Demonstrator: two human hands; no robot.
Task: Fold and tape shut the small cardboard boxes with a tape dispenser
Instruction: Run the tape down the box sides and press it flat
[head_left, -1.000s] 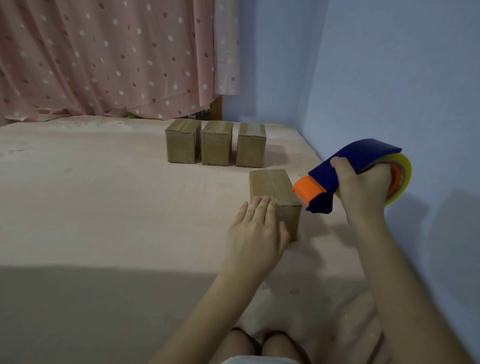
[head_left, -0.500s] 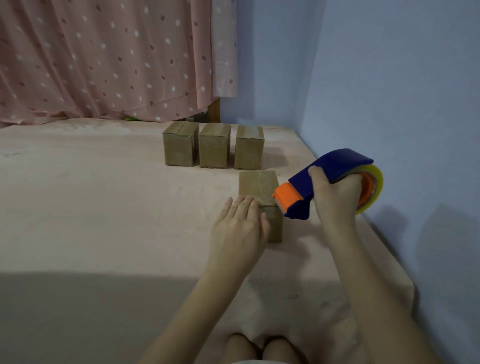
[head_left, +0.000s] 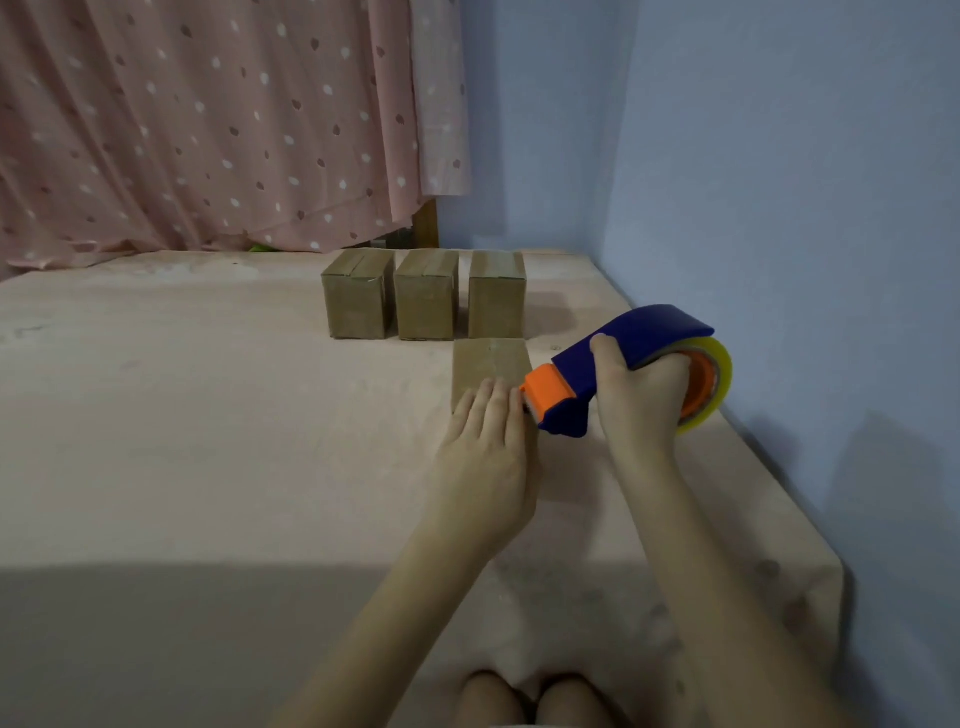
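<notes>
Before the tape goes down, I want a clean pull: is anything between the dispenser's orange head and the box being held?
Nothing visible. The tape dispenser, gripped by the right hand, has its orange head at the near box, beside the left hand pressing flat on it; whether they touch is unclear.

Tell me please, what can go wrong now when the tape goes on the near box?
1. The left hand lies flat on the near box, fingertips right at the orange head of the tape dispenser; the head could nick a finger.
2. The right hand holds the dispenser at the box's right edge, so the tape may start off-centre.
3. The light box may slide toward the three boxes behind.
</notes>
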